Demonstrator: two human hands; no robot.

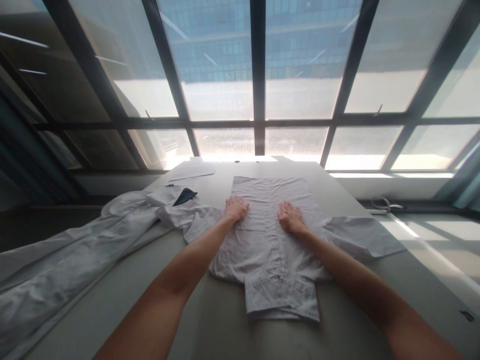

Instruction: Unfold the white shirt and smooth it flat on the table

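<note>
A pale grey shirt lies spread out on the white table, its collar end nearest me and a buttoned placket running down its middle. One sleeve reaches out to the right, while the other bunches up on the left. My left hand rests on the left side of the shirt front, fingers stretched out over the cloth. On the other side of the placket, my right hand presses on the fabric with its fingers slightly bent and apart. Neither hand lifts any cloth that I can see.
Another heap of pale cloth lies along the table's left side, with a small dark piece on it. Paper sheets sit at the far left. Large windows rise behind the table. A white looped object lies at right.
</note>
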